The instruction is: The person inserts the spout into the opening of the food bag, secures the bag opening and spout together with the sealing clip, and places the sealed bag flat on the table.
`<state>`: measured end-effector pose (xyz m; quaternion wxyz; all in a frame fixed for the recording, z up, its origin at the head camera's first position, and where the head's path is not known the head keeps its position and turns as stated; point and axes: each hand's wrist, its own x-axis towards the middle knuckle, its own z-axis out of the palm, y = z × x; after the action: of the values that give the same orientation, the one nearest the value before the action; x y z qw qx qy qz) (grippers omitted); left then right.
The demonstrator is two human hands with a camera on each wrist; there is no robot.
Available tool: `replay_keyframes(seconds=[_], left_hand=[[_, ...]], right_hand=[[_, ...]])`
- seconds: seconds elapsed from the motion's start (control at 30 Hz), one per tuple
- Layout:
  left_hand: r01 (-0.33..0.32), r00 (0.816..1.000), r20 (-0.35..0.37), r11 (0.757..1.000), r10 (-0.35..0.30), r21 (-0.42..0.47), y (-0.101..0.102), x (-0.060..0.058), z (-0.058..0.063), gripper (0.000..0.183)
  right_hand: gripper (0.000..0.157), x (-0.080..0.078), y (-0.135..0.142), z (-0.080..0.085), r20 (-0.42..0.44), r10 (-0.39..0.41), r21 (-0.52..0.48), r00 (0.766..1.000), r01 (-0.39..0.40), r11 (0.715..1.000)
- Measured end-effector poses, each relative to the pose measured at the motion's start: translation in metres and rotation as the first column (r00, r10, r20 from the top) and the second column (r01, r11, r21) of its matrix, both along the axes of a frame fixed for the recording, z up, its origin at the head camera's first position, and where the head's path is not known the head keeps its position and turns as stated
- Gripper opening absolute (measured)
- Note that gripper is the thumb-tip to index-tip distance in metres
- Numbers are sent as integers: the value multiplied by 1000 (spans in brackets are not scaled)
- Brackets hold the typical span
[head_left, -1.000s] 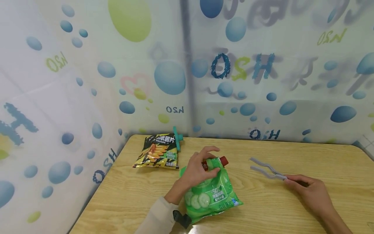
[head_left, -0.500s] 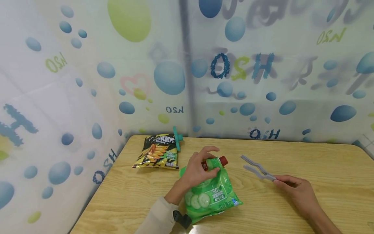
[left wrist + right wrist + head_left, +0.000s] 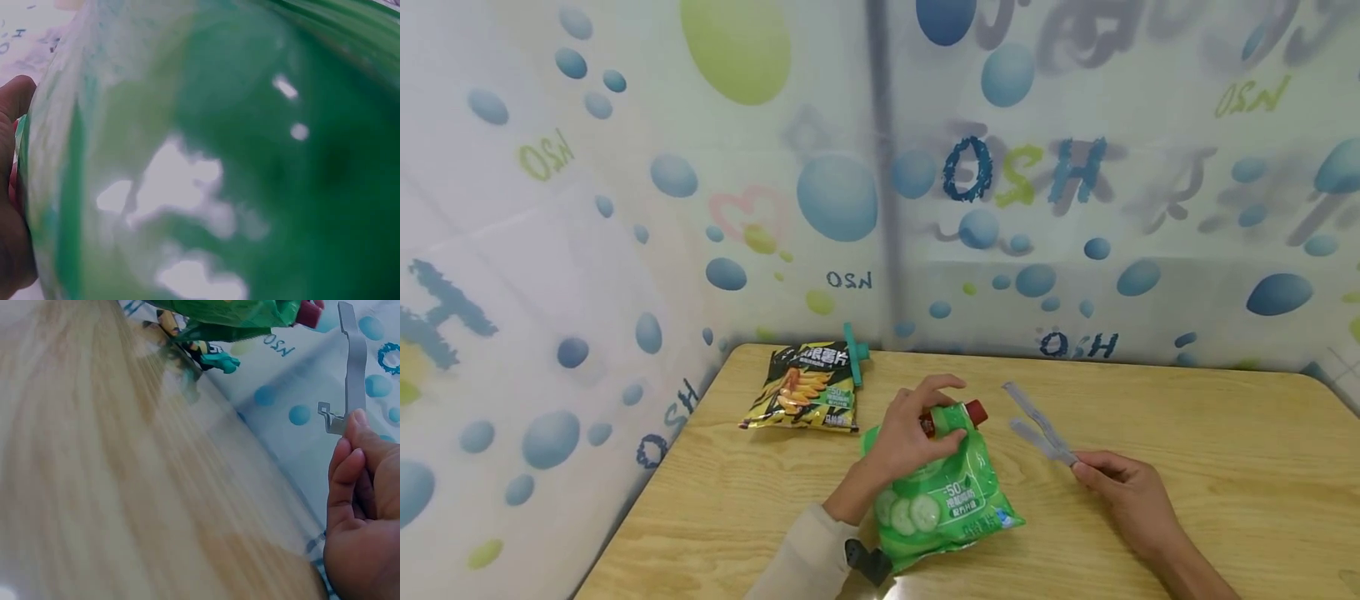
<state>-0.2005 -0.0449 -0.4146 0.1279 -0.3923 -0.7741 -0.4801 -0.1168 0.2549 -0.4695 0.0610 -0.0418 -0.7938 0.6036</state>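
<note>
In the head view my left hand (image 3: 904, 429) grips the top of a green chip bag (image 3: 962, 508) with cucumber slices printed on it. A dark red end piece (image 3: 976, 412) sticks out to the right at the folded top. The bag's green foil (image 3: 250, 156) fills most of the left wrist view. My right hand (image 3: 1131, 496) pinches a grey bag clip (image 3: 1060, 452) by its joined end, right of the bag. Its two long arms spread apart in a V, pointing up and left. One arm (image 3: 356, 369) stands tall in the right wrist view.
A black and yellow chip bag (image 3: 805, 392) lies at the back left of the wooden table (image 3: 1225, 417), with a teal clip (image 3: 854, 358) across its right end. A curtain (image 3: 1037, 250) printed with blue and green drops hangs behind the table.
My right hand has moved left with the grey clip, bringing it closer to the green bag, and the clip now points more upward. My left hand and the bag have stayed in place.
</note>
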Motion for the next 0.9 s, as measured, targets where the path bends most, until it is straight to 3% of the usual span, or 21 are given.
replay_keyframes(seconds=[0.37,0.73,0.9], left_hand=[[-22,1000,-11,1000,21,-7,1,-1,0,55],[-9,1000,2,1000,9,-5,4,1,-1,58],[-7,1000,25,1000,7,-9,5,4,-1,63]], right_hand=[[26,-5,-37,1,16,64,-88,998,-63,994],[28,-9,-52,0,29,53,-142,998,-48,989],[26,-9,-61,1,27,70,-226,997,-62,972]])
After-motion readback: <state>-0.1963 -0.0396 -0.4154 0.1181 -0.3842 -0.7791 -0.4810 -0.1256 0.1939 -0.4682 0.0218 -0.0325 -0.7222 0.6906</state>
